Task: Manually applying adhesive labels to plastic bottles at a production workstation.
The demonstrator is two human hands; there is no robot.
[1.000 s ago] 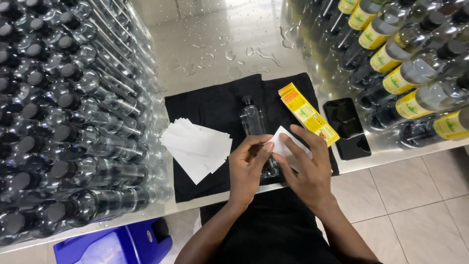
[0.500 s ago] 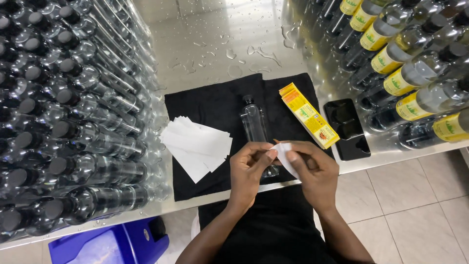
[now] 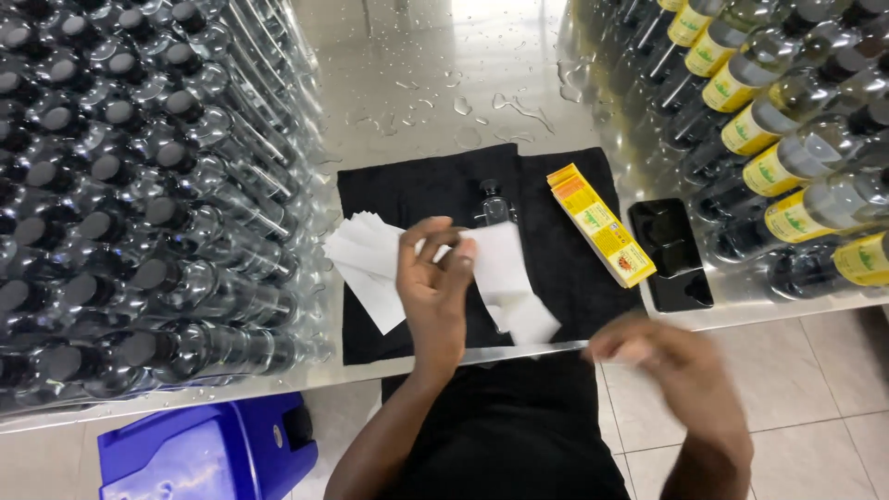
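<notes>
I see the left hand (image 3: 433,278) pinching a white sheet (image 3: 505,278) over the clear bottle (image 3: 494,204) mid-desk; bottle looks unlabelled. Right hand (image 3: 662,356) blurred off the desk's near edge, can't tell its grip.

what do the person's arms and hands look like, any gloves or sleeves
Both are bare. The left hand has no glove, ring or watch that shows, and the forearm behind it is uncovered, with no sleeve in view. The right hand is smeared by motion blur, so fine detail cannot be told, but it too looks ungloved, with a bare forearm. Below the arms the person wears dark clothing.
</notes>
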